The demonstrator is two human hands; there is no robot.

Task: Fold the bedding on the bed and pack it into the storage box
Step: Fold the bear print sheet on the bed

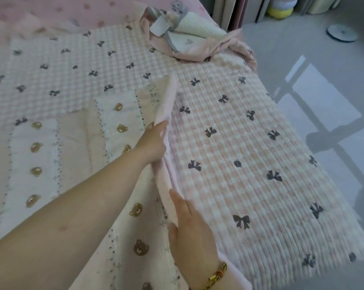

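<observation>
On the left hand [152,144], fingers [163,126] curled over the pale pink edge [169,101] of the bear-print quilt [76,135], a firm grip on the cloth. Back of the hand up, wrist straight, bare forearm slanting in from the lower left corner across the quilt.

On the right hand [192,237], fingers straight and close together, laid flat along the same pink edge nearer the body, tips pointing away toward the left hand. Thumb spread out to the left onto the quilt. Nothing pinched, only pressing down. Palm down, wrist at the bottom margin with a gold and red bracelet [218,271].

Both hands on one line along the edge, apart from each other, the left one farther up the bed.

Quilt spread under and to the left of both hands, rows of brown bear heads on cream strips. Pink edge raised as a thick ridge between the hands and on past the left fingertips.

Just right of that ridge, a pink gingham bed cover [250,155] with dark bows, reaching the side of the bed.

At the far corner of the bed, a crumpled bundle of pink and white bedding [185,41], well apart from both hands.

Beyond the bed, grey floor [292,51] with bright window reflections, and curtains [229,11] at the top.
</observation>
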